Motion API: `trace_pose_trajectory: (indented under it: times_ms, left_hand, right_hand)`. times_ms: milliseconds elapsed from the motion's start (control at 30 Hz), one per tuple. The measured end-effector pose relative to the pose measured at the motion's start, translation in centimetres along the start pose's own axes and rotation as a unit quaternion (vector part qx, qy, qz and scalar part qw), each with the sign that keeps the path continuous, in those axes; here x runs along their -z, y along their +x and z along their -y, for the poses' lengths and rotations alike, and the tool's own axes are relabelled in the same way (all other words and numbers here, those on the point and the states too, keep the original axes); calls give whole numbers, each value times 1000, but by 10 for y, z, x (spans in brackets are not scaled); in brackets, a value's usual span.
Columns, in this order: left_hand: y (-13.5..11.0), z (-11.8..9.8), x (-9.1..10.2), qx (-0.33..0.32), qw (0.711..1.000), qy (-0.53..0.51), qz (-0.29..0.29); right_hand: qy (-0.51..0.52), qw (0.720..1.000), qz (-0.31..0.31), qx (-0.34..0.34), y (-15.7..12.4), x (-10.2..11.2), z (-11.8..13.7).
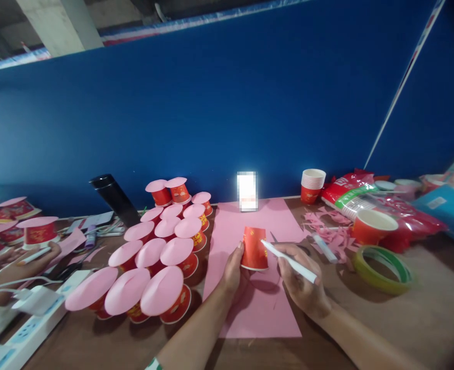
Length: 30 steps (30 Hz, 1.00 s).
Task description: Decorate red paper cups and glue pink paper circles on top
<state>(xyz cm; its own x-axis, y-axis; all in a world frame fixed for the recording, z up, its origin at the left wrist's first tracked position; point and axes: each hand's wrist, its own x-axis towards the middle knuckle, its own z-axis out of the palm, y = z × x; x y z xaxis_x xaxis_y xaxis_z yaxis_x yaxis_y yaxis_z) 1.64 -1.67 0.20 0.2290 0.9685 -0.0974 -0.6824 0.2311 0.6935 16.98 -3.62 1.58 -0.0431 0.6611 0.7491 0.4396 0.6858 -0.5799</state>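
My left hand (234, 270) grips a red paper cup (253, 252) from its left side. The cup is upside down, its rim facing me, above a large sheet of pink paper (246, 316). In my right hand (304, 280) is a white pen (294, 264), held like a writing tool with its tip at the cup's right side. Left of my hands stand several upturned red cups in rows, each topped with a pink paper disc (128, 291). I cannot tell whether the pen tip touches the cup.
A lit phone (247, 191) leans on the blue partition (211, 113). To the right are stacked cups (312, 186), pink scraps (337, 231), a single cup (373, 226) and a tape roll (383, 270). A power strip (34, 329), black bottle (113, 198) and another person's hand (30, 267) are left.
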Motion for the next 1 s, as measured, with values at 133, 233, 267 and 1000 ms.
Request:
trace_pose_trajectory:
  times_ms: [133, 233, 267, 1000]
  left_hand:
    - [0, 1, 1, -1, 1000, 4, 5]
    - [1, 2, 2, -4, 1000, 7, 5]
    - [1, 2, 3, -6, 1000, 7, 5]
    - [0, 1, 1, -17, 1000, 12, 13]
  right_hand:
    - [-6, 1000, 0, 4, 1, 0, 1]
    - [-8, 1000, -3, 1, 2, 0, 2]
    - [-9, 1000, -5, -1, 2, 0, 2]
    - [5, 1000, 18, 12, -2, -3, 2]
